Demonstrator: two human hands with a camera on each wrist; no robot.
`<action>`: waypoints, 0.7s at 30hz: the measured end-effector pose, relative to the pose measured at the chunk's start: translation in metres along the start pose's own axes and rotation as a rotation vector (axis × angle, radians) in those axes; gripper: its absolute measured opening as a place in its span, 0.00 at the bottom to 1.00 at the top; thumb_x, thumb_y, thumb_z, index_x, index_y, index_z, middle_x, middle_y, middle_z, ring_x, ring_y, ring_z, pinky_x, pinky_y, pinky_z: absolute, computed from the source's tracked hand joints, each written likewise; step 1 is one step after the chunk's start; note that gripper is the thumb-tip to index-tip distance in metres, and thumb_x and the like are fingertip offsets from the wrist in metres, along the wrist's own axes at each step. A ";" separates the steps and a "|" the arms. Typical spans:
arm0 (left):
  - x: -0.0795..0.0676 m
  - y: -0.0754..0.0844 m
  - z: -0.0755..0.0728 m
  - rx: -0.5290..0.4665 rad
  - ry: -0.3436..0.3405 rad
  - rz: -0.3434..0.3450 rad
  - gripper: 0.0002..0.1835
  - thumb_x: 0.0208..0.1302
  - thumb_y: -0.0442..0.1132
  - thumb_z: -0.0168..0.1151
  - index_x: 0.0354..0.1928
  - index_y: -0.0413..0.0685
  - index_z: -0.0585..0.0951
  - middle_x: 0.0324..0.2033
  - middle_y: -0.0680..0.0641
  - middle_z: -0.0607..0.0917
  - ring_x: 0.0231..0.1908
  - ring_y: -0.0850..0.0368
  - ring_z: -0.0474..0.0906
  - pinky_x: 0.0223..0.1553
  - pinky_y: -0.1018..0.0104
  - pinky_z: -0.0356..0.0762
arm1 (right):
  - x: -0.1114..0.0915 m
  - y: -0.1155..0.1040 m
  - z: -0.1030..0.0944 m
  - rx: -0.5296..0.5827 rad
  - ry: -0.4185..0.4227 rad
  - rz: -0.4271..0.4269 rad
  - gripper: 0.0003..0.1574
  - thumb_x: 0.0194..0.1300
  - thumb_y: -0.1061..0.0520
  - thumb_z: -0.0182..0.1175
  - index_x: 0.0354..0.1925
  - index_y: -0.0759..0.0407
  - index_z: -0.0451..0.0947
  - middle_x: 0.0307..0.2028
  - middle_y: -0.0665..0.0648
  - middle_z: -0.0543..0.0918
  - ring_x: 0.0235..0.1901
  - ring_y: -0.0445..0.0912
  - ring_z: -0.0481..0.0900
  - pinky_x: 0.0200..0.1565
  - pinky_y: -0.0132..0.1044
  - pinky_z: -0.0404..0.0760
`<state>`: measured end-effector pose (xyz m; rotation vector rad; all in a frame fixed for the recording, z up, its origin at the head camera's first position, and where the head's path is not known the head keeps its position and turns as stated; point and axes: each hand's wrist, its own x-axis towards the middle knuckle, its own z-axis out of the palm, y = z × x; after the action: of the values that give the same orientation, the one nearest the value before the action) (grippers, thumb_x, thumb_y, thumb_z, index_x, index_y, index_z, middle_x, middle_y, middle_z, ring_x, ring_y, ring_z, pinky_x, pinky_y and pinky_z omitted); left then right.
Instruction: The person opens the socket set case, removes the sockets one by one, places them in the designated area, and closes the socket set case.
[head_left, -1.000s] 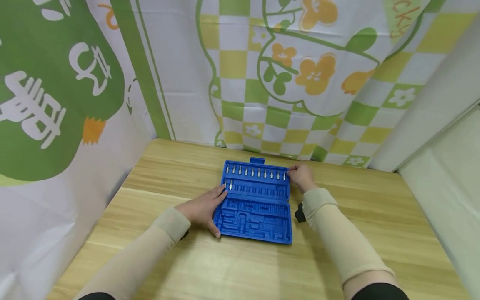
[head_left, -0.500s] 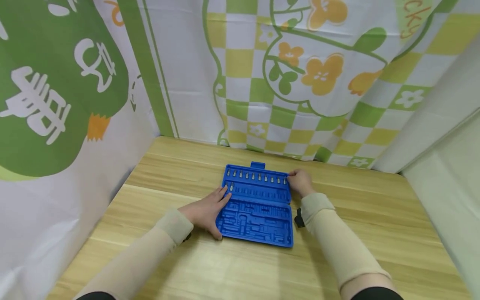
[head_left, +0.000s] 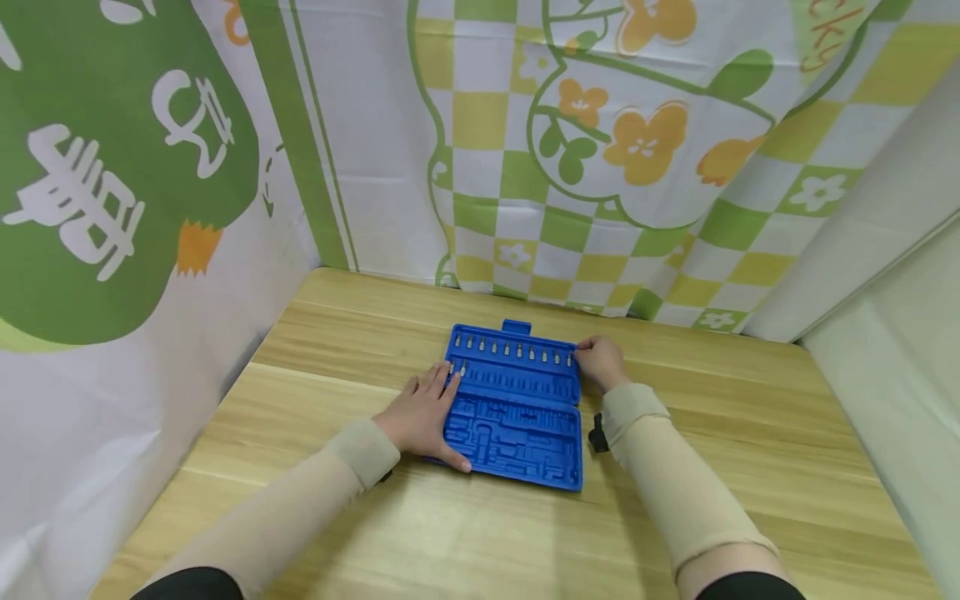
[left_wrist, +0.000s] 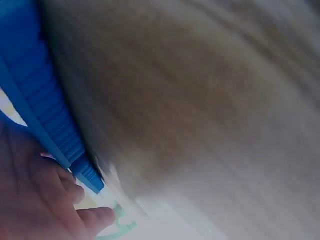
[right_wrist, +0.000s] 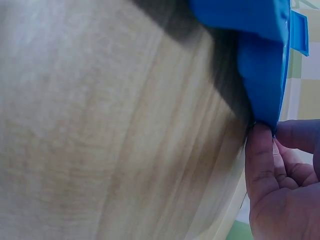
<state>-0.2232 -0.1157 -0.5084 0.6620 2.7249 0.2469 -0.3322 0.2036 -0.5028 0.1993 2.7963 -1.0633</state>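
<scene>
An open blue plastic tool case (head_left: 517,446) lies flat on the table, its hinge running across the middle. Along the far half stands a row of small metal bits (head_left: 519,351), and a shorter group of bits (head_left: 462,368) sits below it at the left. My left hand (head_left: 422,415) spreads over the case's left side, fingers fairly straight, thumb across the near left corner. At the far right corner my right hand (head_left: 600,362) pinches the case's edge. In the right wrist view, the thumb and a finger (right_wrist: 261,155) lie on either side of that blue corner.
The wood-grain table (head_left: 300,517) extends around the case. Behind it hangs a patterned curtain (head_left: 547,225), and white sheeting (head_left: 892,317) stands to the right. A latch tab (head_left: 516,327) sticks out from the case's far edge.
My left hand has slid rightward, farther over the case, and its thumb now lies over the near left corner. The right hand stays at the far right corner. The head view has shifted slightly.
</scene>
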 end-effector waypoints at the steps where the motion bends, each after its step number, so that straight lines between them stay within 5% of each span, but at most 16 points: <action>1: 0.000 0.001 0.001 -0.003 0.004 -0.004 0.81 0.39 0.84 0.69 0.83 0.41 0.42 0.81 0.36 0.38 0.80 0.40 0.32 0.76 0.38 0.40 | 0.000 0.001 0.000 -0.005 -0.003 -0.002 0.19 0.74 0.62 0.53 0.55 0.76 0.77 0.53 0.74 0.81 0.54 0.64 0.78 0.57 0.55 0.76; 21: -0.003 0.005 0.007 -0.065 0.037 -0.130 0.84 0.35 0.83 0.72 0.82 0.38 0.42 0.81 0.38 0.41 0.80 0.41 0.35 0.74 0.32 0.41 | -0.010 -0.003 -0.003 -0.116 -0.067 -0.097 0.25 0.74 0.64 0.53 0.63 0.79 0.72 0.53 0.73 0.82 0.51 0.62 0.79 0.56 0.52 0.78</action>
<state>-0.2162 -0.1116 -0.5124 0.4653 2.7678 0.3178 -0.3237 0.2025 -0.4970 0.0144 2.8219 -0.9048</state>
